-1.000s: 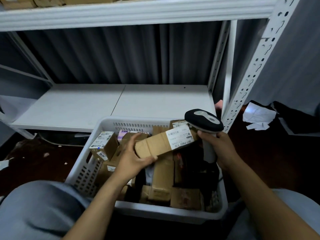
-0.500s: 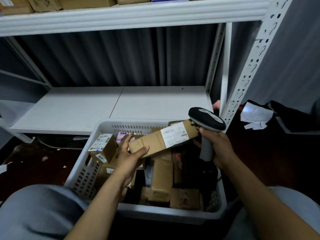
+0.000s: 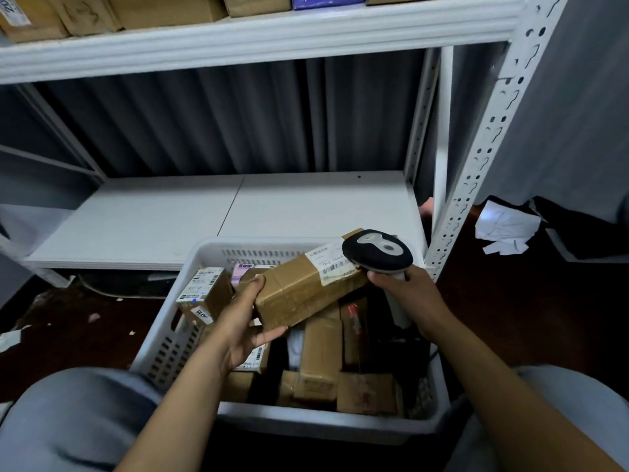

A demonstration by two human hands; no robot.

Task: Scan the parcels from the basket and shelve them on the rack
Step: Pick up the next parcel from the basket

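Observation:
My left hand [image 3: 241,318] grips the near end of a long brown cardboard parcel [image 3: 299,291] and holds it tilted above the white plastic basket [image 3: 177,338]. A white barcode label sits on the parcel's far end. My right hand [image 3: 412,298] grips the handle of a handheld scanner [image 3: 377,255], whose black head hangs right over that label. Several more cardboard parcels lie in the basket below. The white rack shelf [image 3: 238,212] behind the basket is bare.
The upper rack shelf [image 3: 258,39] carries several boxes. A perforated white rack post [image 3: 490,137] stands to the right of the basket. Crumpled white paper [image 3: 503,226] lies on the dark floor at the right. My knees flank the basket.
The parcel has risen and swung so its labelled end sits under the scanner head. My right hand has brought the scanner closer over the label.

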